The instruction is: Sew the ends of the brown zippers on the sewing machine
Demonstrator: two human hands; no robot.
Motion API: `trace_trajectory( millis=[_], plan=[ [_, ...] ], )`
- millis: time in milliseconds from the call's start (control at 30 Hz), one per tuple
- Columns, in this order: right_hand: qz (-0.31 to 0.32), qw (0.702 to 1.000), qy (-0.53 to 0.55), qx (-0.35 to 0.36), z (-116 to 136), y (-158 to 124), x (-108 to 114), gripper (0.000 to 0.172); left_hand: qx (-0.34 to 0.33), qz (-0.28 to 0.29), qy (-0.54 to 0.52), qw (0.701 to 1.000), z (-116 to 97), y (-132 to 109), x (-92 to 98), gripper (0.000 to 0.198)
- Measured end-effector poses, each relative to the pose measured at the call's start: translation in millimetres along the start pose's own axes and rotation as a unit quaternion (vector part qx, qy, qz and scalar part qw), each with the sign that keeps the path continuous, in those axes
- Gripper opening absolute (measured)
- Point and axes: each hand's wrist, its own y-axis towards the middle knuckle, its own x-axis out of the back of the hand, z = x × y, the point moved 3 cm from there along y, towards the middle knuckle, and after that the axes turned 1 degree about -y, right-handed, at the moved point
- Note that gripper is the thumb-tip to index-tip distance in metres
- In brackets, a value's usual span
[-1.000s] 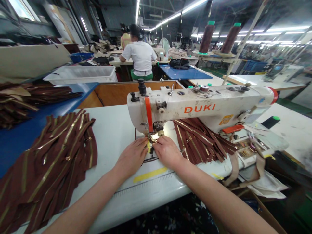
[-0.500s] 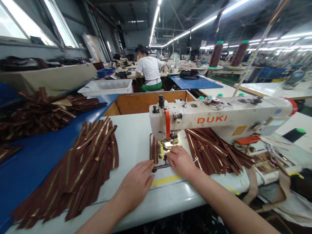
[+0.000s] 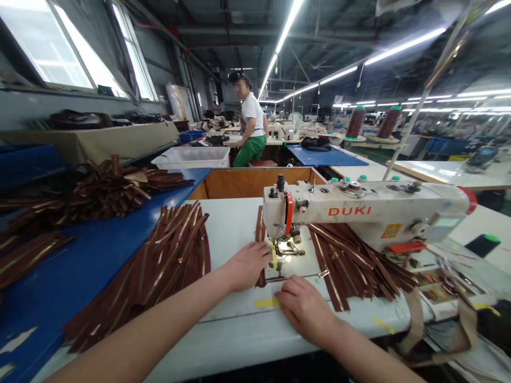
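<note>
A white DUKI sewing machine (image 3: 359, 213) stands on the pale table (image 3: 231, 223). A brown zipper strip (image 3: 260, 229) with gold teeth runs past the left of the presser foot (image 3: 288, 249). My left hand (image 3: 247, 264) rests at the near end of that strip, fingers closed on it just left of the needle. Nearer the front edge, my right hand (image 3: 305, 308) lies on the table with its fingers flat and nothing in them, beside a yellow tape mark (image 3: 265, 303).
Brown zippers lie fanned out to the left (image 3: 171, 255) and under the machine arm (image 3: 351, 260). More are heaped on the blue table (image 3: 80, 260). A white bin (image 3: 195, 157) and a wooden box (image 3: 247, 183) sit behind. A person (image 3: 251, 133) stands further back.
My right hand drew back from the presser foot to the table's front. My left hand returned to the strip beside the needle. The person at the back rose from sitting.
</note>
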Motion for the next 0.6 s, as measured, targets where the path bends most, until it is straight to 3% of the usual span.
trace_trajectory(
  millis=[167,267,333,400,467,567,600],
  plan=[
    [-0.065,0.984,0.138,-0.094,-6,-31,4,0.023,0.025,0.025,-0.021,0.999,-8,4,10.4,0.015],
    [-0.135,0.946,0.224,-0.191,-17,-30,11,0.033,0.067,0.015,-0.058,0.996,-25,1,12.2,0.012],
    [-0.137,0.916,0.291,-0.24,-18,-21,17,0.032,0.104,-0.008,-0.146,0.984,-42,-4,15.4,0.01],
    [-0.097,0.882,0.376,-0.267,-14,-9,22,0.021,0.153,-0.036,-0.259,0.953,-57,-13,21.7,0.009],
    [-0.044,0.84,0.461,-0.282,-8,0,26,0.025,0.216,-0.038,-0.347,0.912,-66,-30,29.3,0.01],
    [-0.01,0.785,0.543,-0.299,-6,9,26,0.034,0.324,0.039,-0.444,0.834,-64,-69,37.6,0.014],
    [-0.004,0.774,0.555,-0.304,-7,12,23,0.035,0.351,0.055,-0.447,0.821,-58,-82,40.5,0.016]
  ],
)
